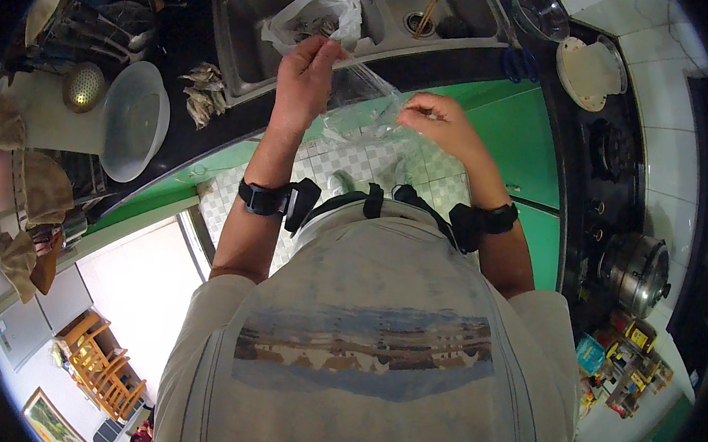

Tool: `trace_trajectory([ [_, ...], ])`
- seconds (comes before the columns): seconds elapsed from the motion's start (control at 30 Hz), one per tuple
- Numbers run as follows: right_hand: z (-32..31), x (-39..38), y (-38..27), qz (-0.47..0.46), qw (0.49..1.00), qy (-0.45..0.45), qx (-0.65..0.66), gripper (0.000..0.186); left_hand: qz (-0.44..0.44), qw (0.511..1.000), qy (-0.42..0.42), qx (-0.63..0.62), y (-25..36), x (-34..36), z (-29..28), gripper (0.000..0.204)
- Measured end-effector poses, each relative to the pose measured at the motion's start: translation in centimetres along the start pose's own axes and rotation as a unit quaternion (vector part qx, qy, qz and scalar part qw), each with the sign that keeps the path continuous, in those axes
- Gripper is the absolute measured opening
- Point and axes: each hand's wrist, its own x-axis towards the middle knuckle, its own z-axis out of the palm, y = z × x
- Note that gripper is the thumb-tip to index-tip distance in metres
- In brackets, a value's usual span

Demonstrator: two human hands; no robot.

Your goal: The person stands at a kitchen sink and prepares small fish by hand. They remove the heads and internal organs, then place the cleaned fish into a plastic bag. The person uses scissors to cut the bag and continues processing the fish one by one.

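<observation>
A clear, thin plastic bag [360,115] stretches between my two hands in front of the sink's near edge. My left hand [304,82] is closed, pinching its upper left end. At the other side, my right hand [439,122] has its fingertips pressed together on the crumpled right part. Beyond my left hand, a white plastic bag [348,17] sits open in the left basin of the steel sink [234,28], with small silvery fish [318,26] inside. A small heap of similar fish [204,95] lies on the dark counter, left of the sink.
A translucent white bowl [136,122] and a perforated ladle [83,88] are on the left. Chopsticks [426,17] stand in the right basin. Along the right are a glass bowl [541,14], a plate [582,73], the stove [609,148] and a lidded steel pot [634,275].
</observation>
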Motion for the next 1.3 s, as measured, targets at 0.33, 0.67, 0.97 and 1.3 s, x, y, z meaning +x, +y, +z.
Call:
trace_trajectory([
  [0.33,-2.8,-1.4,1.6,0.127,0.989,-0.035,0.069,0.009,0.025,0.998,0.042,-0.032,-0.5,0.1,-2.0,0.023],
  [0.67,-2.7,-1.7,2.8,0.065,0.942,0.100,-0.313,0.014,-0.005,0.998,0.059,-0.023,-1.0,0.3,-7.0,0.022],
  [0.97,-2.5,-0.5,6.9,-0.015,0.940,0.272,-0.206,0.008,-0.016,0.994,0.106,-0.033,-1.9,-0.4,-10.1,0.020],
  [1.3,6.4,1.9,13.5,0.135,0.911,0.045,-0.387,0.044,-0.058,0.984,0.081,-0.146,-1.1,-0.6,-11.4,0.021],
])
